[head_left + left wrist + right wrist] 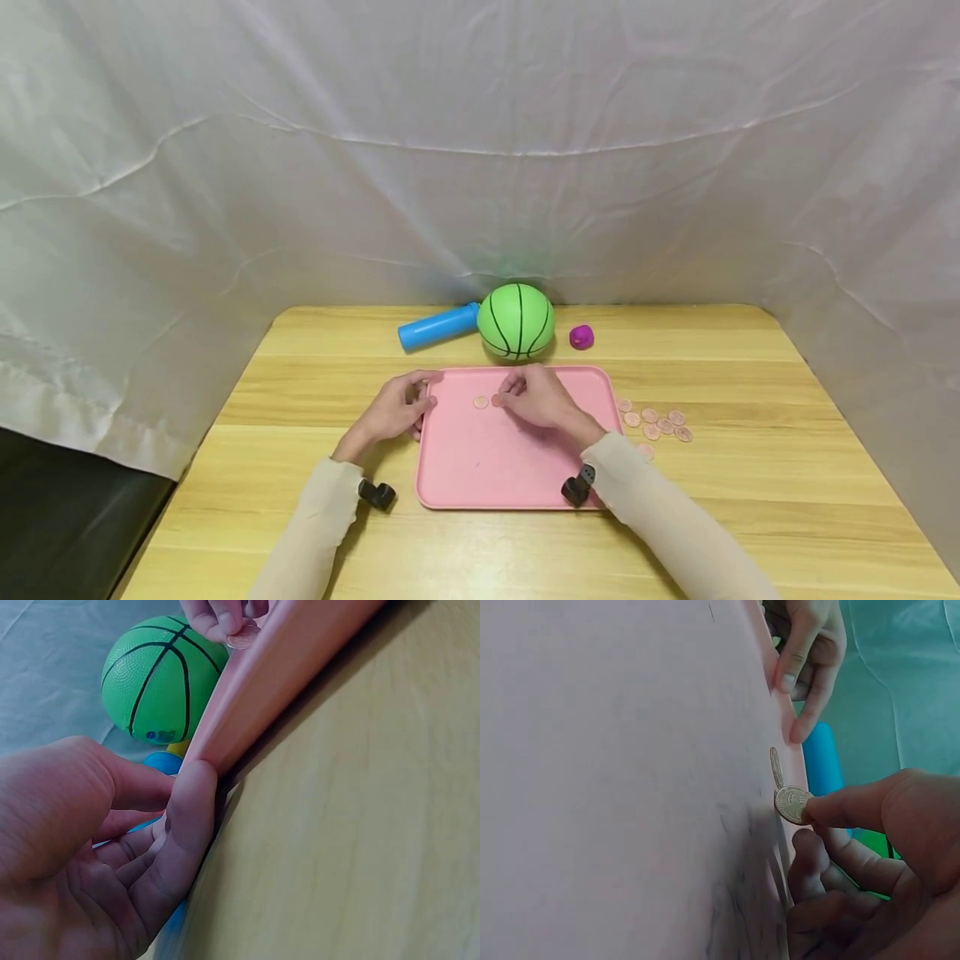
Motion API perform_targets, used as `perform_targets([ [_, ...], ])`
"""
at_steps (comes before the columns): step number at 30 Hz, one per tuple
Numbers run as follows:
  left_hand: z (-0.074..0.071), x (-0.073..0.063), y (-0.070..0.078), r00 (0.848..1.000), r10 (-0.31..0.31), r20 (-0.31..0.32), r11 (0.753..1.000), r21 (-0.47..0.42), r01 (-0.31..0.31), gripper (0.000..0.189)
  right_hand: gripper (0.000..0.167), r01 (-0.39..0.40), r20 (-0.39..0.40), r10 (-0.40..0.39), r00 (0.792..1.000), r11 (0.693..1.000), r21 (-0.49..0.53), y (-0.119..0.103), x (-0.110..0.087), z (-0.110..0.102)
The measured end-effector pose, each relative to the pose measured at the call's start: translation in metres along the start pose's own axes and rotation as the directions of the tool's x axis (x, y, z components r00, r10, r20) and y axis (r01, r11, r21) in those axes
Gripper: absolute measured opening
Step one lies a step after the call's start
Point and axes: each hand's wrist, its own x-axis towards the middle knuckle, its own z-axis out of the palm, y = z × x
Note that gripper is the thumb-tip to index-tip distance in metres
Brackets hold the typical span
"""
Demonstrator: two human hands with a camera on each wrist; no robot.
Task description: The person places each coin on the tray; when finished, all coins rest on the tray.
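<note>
A pink tray [480, 479] lies on the wooden table. My left hand [396, 407] is at its left edge, and in the left wrist view the thumb and fingers pinch the rim. Over the far part of the tray, my right hand [542, 400] holds a coin [790, 804] between thumb and fingertips, tilted up on the tray in the right wrist view. Just left of it, another coin [481, 402] lies flat on the tray.
Several coins [664, 426] are spread on the table right of the tray, one partly beside the right sleeve. Behind the tray sit a green ball [516, 322], a blue cylinder [438, 327] and a small purple object [581, 337]. A pale curtain [517, 200] hangs behind.
</note>
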Motion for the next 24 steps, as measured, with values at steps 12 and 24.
perform_targets([
  [12, 0.001, 0.002, -0.001, 1.000, 0.025, 0.002, 1.000, -0.005, -0.025, 0.046, 0.007, -0.011, -0.041, 0.011, 0.999, 1.000, -0.009, 0.002, -0.004, -0.006],
  [24, 0.003, -0.001, 0.001, 0.999, 0.038, -0.013, 0.998, 0.044, -0.037, 0.047, 0.012, -0.026, -0.048, 0.028, 0.998, 0.999, 0.043, 0.000, -0.021, -0.030],
])
